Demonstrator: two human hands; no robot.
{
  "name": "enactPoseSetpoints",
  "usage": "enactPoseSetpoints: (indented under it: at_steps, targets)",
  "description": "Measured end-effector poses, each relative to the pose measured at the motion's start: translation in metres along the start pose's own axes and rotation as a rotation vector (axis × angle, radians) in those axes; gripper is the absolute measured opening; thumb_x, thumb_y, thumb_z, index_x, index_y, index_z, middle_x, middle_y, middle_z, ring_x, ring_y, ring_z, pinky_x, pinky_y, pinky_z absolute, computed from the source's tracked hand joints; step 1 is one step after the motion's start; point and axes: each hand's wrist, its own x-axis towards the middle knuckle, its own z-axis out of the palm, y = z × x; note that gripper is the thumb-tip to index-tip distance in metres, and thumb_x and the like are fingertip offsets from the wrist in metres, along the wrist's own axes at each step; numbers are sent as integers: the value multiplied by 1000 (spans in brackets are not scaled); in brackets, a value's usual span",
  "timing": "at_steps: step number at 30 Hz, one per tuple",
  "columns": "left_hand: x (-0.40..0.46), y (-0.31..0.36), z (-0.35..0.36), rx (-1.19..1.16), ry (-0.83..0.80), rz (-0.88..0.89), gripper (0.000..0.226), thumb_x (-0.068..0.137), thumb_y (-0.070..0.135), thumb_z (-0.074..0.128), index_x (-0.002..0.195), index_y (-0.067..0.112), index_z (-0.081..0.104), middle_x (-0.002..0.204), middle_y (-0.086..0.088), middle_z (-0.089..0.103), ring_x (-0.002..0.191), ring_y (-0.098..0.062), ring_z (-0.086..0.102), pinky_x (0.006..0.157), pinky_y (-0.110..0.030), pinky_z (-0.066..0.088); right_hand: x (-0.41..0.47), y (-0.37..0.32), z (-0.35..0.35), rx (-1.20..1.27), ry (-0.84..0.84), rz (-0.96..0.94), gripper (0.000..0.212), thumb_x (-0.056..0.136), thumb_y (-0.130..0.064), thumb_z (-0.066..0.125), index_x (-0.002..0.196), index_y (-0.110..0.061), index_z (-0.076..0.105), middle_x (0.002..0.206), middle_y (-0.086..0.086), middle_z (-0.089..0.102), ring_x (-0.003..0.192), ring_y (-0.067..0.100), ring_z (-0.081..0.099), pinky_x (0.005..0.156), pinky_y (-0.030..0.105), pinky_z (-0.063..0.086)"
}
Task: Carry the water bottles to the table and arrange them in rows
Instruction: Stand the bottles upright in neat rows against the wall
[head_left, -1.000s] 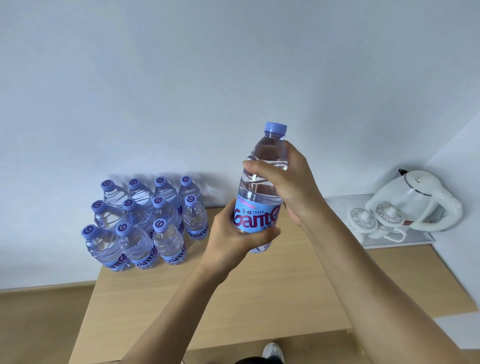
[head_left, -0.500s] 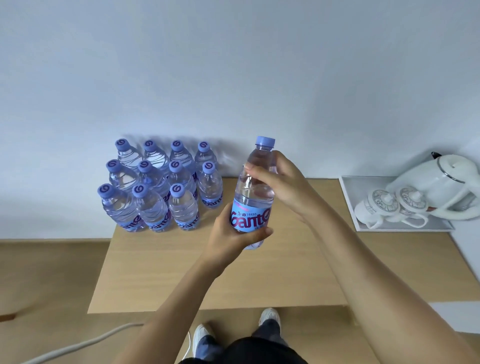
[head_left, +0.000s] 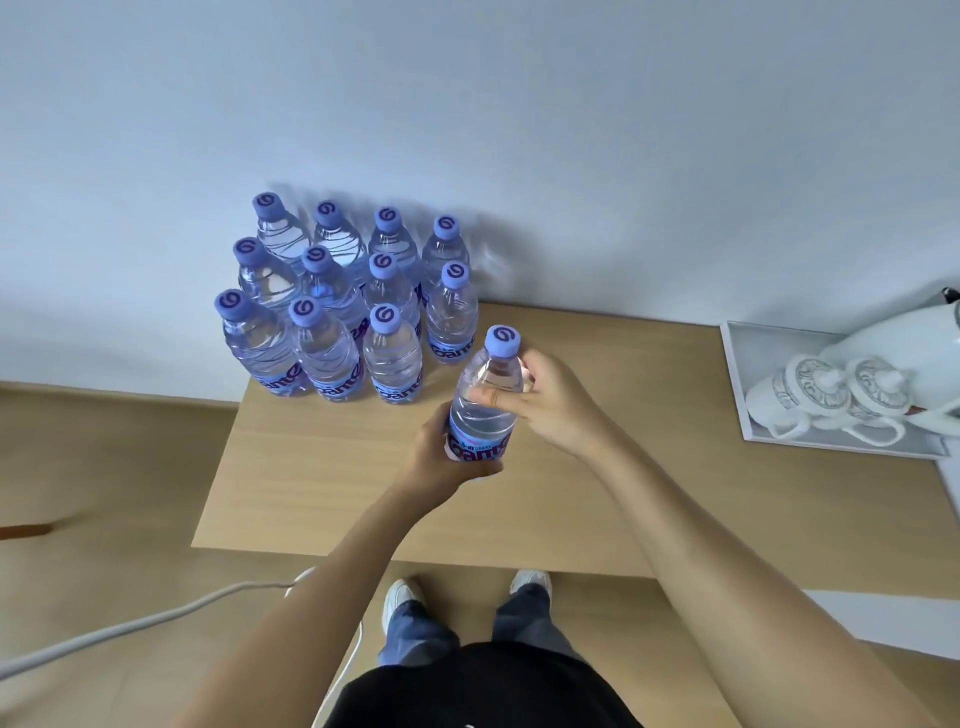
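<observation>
Head view is showing a person holding one bottle (head_left: 485, 402) upright over the table (head_left: 363, 499), just right of the front row of the group (head_left: 345, 306). Left hand (head_left: 441, 460) is wrapping round the labelled lower body; right hand (head_left: 550, 400) is gripping the shoulder below the cap (head_left: 503, 342), so both are clamped on the same bottle. Whether its base is touching the wood cannot be told.

It is looking full of clear water, so it is probably fairly heavy, with thin plastic walls likely giving a little under a squeeze and smooth enough to slip. The ribbed middle and the label band are looking like the surest places to grip; the neck alone would be weaker.

Eleven capped, seemingly full bottles are standing in rows against the wall. At right a tray (head_left: 737, 374) is holding two lidded cups (head_left: 826, 395) and a white kettle (head_left: 904, 348).
</observation>
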Motion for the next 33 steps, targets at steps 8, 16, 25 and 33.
enactPoseSetpoints:
  at_steps: [8, 16, 25, 33]
  targets:
    - [18, -43, 3, 90, 135, -7, 76, 60, -7, 87, 127, 2, 53, 112, -14, 67, 95, -21, 61, 74, -10, 45, -1, 32, 32, -48, 42, -18, 45, 72, -17, 87, 103, -35, 60, 90, -20, 69, 77, -9, 62, 71, 8, 44]
    - [31, -63, 9, 130, 217, 33, 79, 59, -7, 87, 129, 8, 53, 119, -1, 50, 97, -12, 55, 75, 0, 40, 3, 53, 47, -82, 91, -101, 58, 72, -18, 87, 124, -21, 61, 106, -18, 65, 95, -11, 58, 85, 5, 41]
    - [53, -55, 12, 192, 279, 14, 76, 65, 1, 85, 132, 11, 51, 114, 1, 59, 102, -18, 55, 80, -26, 42, 26, 48, 41, -117, 126, -156, 57, 74, -16, 87, 125, -15, 61, 112, -7, 66, 101, 4, 59, 88, 10, 43]
    - [75, -46, 16, 177, 328, 10, 64, 71, -1, 80, 127, 4, 49, 114, -7, 63, 101, -22, 56, 81, -27, 43, 49, 45, 33, -121, 139, -165, 59, 75, -15, 85, 127, -15, 60, 112, -11, 65, 105, 5, 60, 90, 14, 45]
